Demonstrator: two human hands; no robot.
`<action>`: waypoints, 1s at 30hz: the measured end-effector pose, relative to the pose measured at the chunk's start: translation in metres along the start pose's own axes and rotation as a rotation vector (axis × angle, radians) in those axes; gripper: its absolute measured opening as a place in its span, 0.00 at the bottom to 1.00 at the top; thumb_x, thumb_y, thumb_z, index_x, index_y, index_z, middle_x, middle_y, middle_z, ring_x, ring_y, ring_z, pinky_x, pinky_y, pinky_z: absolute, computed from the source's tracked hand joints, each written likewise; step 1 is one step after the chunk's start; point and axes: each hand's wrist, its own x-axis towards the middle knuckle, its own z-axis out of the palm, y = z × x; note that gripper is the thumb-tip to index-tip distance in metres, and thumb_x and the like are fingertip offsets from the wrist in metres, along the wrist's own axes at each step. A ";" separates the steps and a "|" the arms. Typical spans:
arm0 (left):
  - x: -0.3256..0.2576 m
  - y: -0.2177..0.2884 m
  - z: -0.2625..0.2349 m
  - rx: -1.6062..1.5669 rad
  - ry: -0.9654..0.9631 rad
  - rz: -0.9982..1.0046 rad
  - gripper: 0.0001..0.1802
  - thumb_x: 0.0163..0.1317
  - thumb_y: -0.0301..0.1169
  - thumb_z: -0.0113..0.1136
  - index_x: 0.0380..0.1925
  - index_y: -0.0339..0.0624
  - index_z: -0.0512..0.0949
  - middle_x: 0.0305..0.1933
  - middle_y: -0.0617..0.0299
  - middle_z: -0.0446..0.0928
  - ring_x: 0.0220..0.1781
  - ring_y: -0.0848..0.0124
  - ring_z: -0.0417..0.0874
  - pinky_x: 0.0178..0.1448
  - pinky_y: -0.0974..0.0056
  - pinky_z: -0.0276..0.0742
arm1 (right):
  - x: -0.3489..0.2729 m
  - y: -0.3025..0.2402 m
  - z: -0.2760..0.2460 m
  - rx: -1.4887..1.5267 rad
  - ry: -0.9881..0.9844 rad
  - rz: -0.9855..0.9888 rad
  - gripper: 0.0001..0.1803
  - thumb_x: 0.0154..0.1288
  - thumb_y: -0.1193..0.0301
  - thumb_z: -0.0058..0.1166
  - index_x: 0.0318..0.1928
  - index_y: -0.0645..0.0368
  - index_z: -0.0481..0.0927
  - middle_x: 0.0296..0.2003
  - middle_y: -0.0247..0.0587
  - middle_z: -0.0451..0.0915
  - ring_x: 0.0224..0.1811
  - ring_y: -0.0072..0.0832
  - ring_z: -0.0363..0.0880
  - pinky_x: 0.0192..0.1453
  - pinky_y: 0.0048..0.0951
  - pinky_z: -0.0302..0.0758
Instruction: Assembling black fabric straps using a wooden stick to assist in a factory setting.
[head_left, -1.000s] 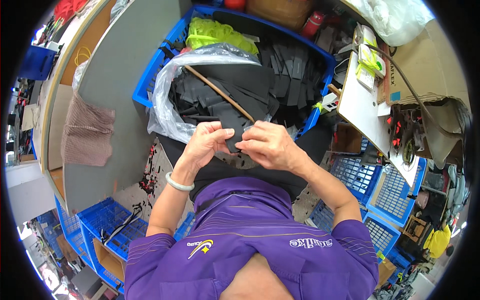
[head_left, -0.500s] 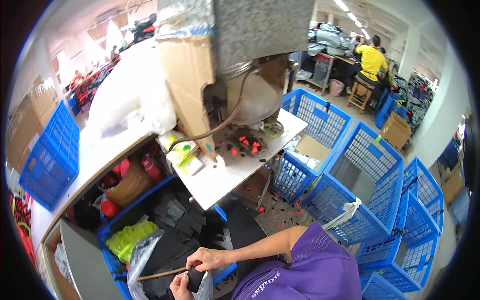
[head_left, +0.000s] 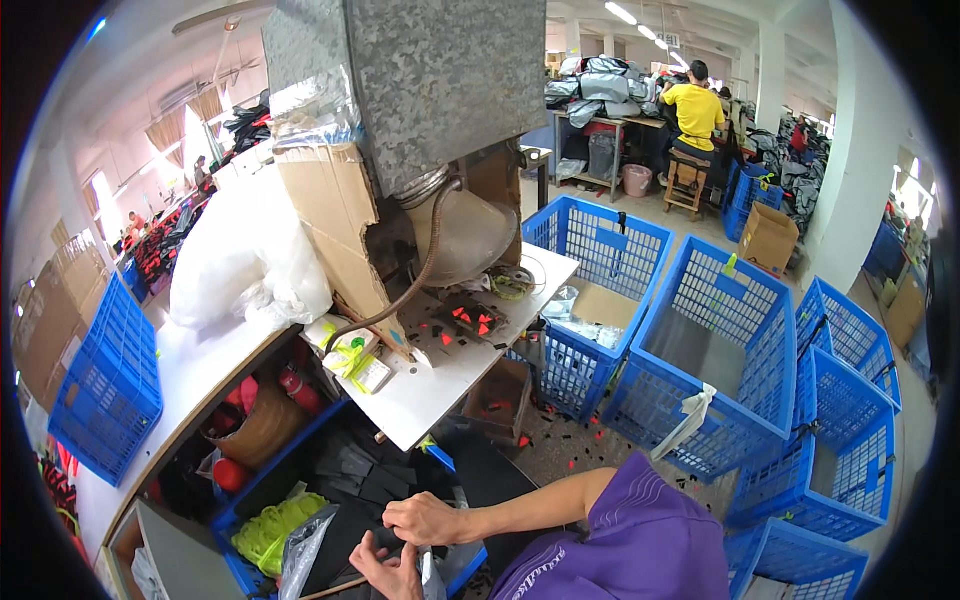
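My right hand (head_left: 425,520) and my left hand (head_left: 385,572) meet at the bottom edge of the head view, over a blue crate (head_left: 228,520) filled with black cut pieces (head_left: 350,475). The right hand is curled with its knuckles up. Just below it, the left hand's fingers pinch the same small black piece. A clear plastic bag (head_left: 300,555) lines the crate beside the hands. A yellow-green cloth (head_left: 272,525) lies in the crate to their left. My purple sleeve (head_left: 640,530) fills the lower right.
A white worktable (head_left: 430,395) carries a cardboard-wrapped machine under a grey metal duct (head_left: 440,80), with a hose and red-black scraps. Several empty blue baskets (head_left: 720,370) stand on the littered floor to the right. A seated person in a yellow shirt (head_left: 695,105) works far back.
The view has swung from looking straight down at the crate up and to the right across the workshop. My hands have stayed together on the black pieces in the crate.
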 end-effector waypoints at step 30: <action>0.011 -0.009 0.044 -0.067 0.141 -0.077 0.08 0.50 0.23 0.57 0.30 0.31 0.79 0.28 0.54 0.73 0.32 0.62 0.76 0.35 0.62 0.71 | -0.012 0.016 0.008 0.004 -0.062 0.301 0.09 0.51 0.72 0.53 0.29 0.67 0.77 0.30 0.50 0.76 0.35 0.47 0.78 0.38 0.42 0.75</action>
